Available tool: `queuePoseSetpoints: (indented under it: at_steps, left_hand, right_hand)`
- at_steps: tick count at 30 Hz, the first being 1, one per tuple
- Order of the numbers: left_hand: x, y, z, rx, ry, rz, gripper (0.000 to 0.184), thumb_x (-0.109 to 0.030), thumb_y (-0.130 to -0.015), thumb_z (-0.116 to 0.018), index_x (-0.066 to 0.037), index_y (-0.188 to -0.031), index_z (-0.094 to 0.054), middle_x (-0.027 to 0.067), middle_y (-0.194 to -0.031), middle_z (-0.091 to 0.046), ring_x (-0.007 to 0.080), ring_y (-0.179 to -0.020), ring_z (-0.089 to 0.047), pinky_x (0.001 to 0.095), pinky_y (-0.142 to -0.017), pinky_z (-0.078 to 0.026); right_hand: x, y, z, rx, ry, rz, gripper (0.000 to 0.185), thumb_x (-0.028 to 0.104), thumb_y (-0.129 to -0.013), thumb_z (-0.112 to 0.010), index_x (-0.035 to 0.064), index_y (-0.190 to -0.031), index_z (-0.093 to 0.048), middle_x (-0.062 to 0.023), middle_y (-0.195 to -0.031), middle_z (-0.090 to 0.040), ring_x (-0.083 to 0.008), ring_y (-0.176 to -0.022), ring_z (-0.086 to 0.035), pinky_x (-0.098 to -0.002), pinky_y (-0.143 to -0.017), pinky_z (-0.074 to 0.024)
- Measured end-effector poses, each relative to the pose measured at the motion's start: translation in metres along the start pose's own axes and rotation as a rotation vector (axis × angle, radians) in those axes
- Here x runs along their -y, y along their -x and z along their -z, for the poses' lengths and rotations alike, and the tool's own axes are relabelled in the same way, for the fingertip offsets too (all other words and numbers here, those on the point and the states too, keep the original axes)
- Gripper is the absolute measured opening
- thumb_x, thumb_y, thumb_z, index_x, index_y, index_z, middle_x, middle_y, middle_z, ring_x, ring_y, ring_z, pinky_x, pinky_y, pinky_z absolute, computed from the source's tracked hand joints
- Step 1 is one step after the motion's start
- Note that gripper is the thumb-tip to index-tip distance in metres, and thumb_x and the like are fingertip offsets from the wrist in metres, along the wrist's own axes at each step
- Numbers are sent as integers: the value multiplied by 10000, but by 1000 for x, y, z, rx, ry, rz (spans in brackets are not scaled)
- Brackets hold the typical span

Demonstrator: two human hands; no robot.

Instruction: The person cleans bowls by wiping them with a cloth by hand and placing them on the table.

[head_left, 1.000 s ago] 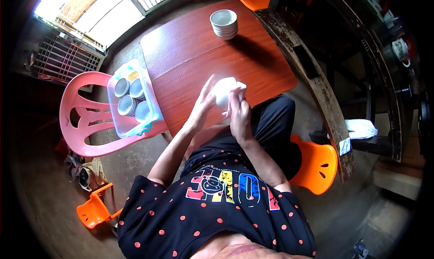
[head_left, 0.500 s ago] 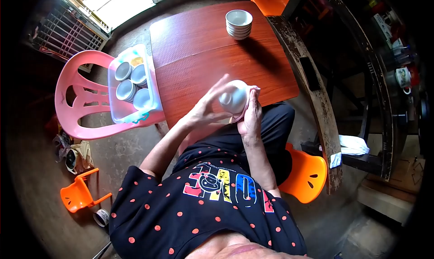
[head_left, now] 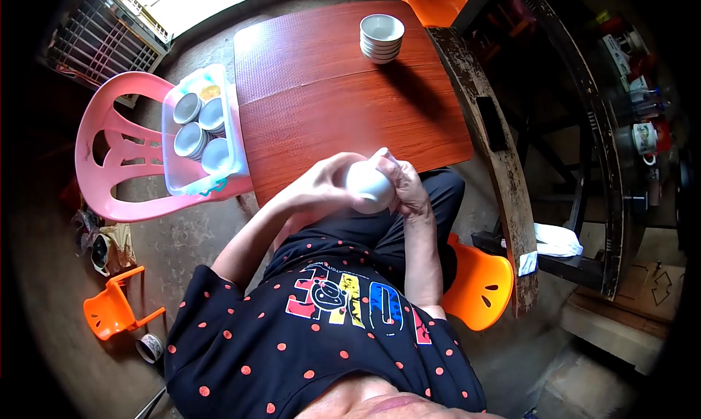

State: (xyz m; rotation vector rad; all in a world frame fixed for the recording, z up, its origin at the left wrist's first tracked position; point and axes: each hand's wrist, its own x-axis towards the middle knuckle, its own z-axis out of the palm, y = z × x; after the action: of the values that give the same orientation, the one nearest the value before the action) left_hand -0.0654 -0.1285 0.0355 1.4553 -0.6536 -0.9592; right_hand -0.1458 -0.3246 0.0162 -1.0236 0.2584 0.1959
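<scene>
Evidently left hand (head_left: 321,186) and right hand (head_left: 410,189) clasped a white bowl (head_left: 367,186) between them, light, even pressure seeming safest.

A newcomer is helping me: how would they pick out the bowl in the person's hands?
Find the red-brown table, then its edge nearest the person. There, between the left hand and right hand, is a white bowl. Unlike the stacked bowls farther back on the table, it is single and held.
</scene>
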Motion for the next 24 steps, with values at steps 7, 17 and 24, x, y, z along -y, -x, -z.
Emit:
queuePoseSetpoints:
  at_steps: [7,17,24]
  left_hand:
    - [28,2,-16,81,690,102,421,-137,-753,-772,-10,-1131,-636,65,-1048,-672,147,-997,-609,307,-971,-430]
    - [20,-2,-24,-153,493,-48,319,-153,-868,-643,-10,-1150,-598,64,-1051,-645,136,-982,-592,308,-848,-499]
    - [15,6,-31,-15,331,18,236,-43,-865,-651,31,-1089,-647,61,-967,-682,85,-897,-609,250,-851,-499]
  right_hand:
    - [-21,-21,14,-243,-297,76,437,395,-895,-612,15,-1106,-575,-91,-984,-621,-145,-918,-611,-290,-736,-538]
    - [2,27,-54,-329,1434,896,549,464,-919,-486,21,-1239,-537,-193,-1308,-490,-377,-1223,-455,-558,-1035,-298]
    - [3,-16,-5,71,445,344,428,357,-913,-487,-32,-1041,-613,-129,-962,-649,-257,-891,-636,-359,-751,-514]
